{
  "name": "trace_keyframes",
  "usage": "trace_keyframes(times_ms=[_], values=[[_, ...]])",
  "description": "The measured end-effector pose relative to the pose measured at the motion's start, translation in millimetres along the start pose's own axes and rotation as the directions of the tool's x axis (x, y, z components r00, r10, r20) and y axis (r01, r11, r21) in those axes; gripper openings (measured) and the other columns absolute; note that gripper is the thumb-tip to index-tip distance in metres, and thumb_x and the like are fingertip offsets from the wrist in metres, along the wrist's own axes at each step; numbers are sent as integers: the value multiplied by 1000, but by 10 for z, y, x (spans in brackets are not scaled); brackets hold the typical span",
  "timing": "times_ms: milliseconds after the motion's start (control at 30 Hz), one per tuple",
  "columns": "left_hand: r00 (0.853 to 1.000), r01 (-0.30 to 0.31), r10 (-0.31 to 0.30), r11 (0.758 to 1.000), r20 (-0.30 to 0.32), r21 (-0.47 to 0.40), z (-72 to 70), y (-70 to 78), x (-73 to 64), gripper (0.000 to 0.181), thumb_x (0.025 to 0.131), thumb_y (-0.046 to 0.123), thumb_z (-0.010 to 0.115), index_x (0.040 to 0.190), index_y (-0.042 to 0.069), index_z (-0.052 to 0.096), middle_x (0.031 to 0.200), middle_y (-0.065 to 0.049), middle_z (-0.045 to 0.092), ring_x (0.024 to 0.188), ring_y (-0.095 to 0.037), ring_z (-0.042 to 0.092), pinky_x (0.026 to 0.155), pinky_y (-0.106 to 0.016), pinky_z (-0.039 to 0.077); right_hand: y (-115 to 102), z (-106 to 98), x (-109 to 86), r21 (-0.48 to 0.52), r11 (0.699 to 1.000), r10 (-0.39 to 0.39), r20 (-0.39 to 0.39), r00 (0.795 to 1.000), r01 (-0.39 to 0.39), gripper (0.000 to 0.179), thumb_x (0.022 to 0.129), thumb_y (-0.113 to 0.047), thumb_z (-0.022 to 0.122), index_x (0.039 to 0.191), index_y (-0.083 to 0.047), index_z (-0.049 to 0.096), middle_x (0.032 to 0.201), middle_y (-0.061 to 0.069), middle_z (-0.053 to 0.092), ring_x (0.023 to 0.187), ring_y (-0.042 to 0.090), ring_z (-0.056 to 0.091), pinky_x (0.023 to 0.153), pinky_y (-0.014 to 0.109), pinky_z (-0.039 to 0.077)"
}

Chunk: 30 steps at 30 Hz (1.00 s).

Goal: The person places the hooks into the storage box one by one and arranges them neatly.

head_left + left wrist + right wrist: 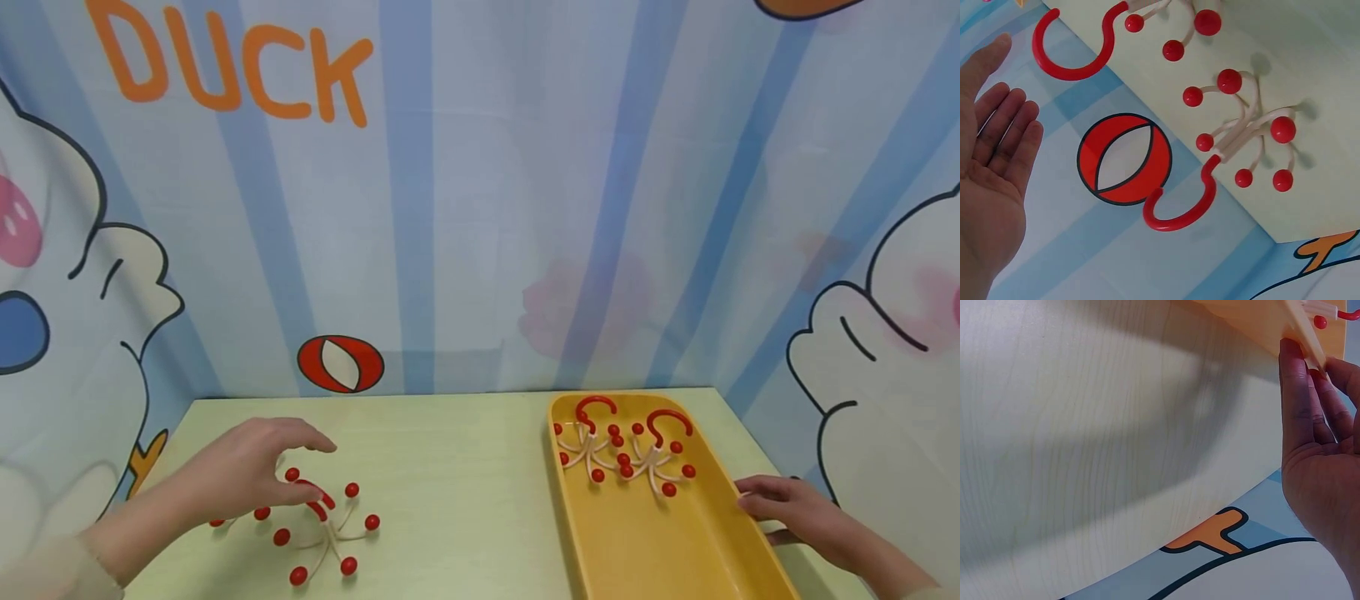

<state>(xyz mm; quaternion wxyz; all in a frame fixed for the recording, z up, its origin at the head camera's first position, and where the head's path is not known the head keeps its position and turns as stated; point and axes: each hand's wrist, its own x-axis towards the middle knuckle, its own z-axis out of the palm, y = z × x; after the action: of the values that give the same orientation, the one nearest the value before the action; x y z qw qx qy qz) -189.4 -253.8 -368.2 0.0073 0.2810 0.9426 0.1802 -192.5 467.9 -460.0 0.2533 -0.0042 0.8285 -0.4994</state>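
Observation:
Over the left of the table my left hand (243, 467) hovers with thumb and fingers apart and nothing between them. Below it a scalp massager (330, 533) stands on splayed white legs tipped with red balls, its red hook handle upward. A second massager (1235, 134) shows fully in the left wrist view; in the head view the hand mostly hides it. On the right, my right hand (806, 508) pinches the side rim of a yellow tray (660, 550) between thumb and fingers. Two similar massagers, one left (590, 442) and one right (655, 455), stand at the tray's far end.
The pale wood-grain table (465, 492) spans between the left massagers and the tray. A striped blue-and-white cloth (480, 208) with cartoon prints hangs behind the table and along both sides.

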Motion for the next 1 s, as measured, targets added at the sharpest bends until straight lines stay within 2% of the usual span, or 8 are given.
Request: trace_keyframes(times_ms=[200, 400, 767, 1000], values=[[999, 38, -37, 999, -9, 33, 75, -75, -40, 39, 80, 33, 96, 116, 25, 80, 113, 12, 76, 104, -17, 71, 85, -40, 62, -21, 2, -6, 5, 1000, 2, 2, 1000, -2, 59, 114, -26, 55, 146, 21, 42, 129, 18, 71, 108, 26, 73, 90, 49, 63], [998, 66, -66, 998, -4, 4, 150, -128, -71, 33, 81, 29, 95, 110, 26, 80, 108, 16, 74, 101, -15, 71, 85, -38, 63, -35, 11, 0, -9, 1000, 2, -1, 1000, -2, 58, 115, -25, 53, 147, 21, 41, 130, 20, 70, 109, 27, 73, 90, 49, 63], [998, 16, -17, 1000, -66, -7, 279, -176, -113, 24, 81, 23, 95, 97, 28, 77, 96, 20, 70, 86, -6, 66, 76, -28, 60, -37, 16, -12, -10, 1000, 17, -11, 1000, -17, 58, 114, -26, 53, 147, 21, 42, 130, 20, 70, 112, 30, 73, 91, 50, 63], [994, 1, 1, 1000, -107, 12, 342, -143, -112, 22, 83, 21, 93, 92, 32, 76, 90, 23, 68, 81, 1, 61, 74, -25, 59, -58, 32, -16, -26, 999, 18, -22, 1000, -19, 56, 115, -24, 52, 146, 22, 41, 130, 21, 70, 112, 30, 72, 91, 51, 63]])
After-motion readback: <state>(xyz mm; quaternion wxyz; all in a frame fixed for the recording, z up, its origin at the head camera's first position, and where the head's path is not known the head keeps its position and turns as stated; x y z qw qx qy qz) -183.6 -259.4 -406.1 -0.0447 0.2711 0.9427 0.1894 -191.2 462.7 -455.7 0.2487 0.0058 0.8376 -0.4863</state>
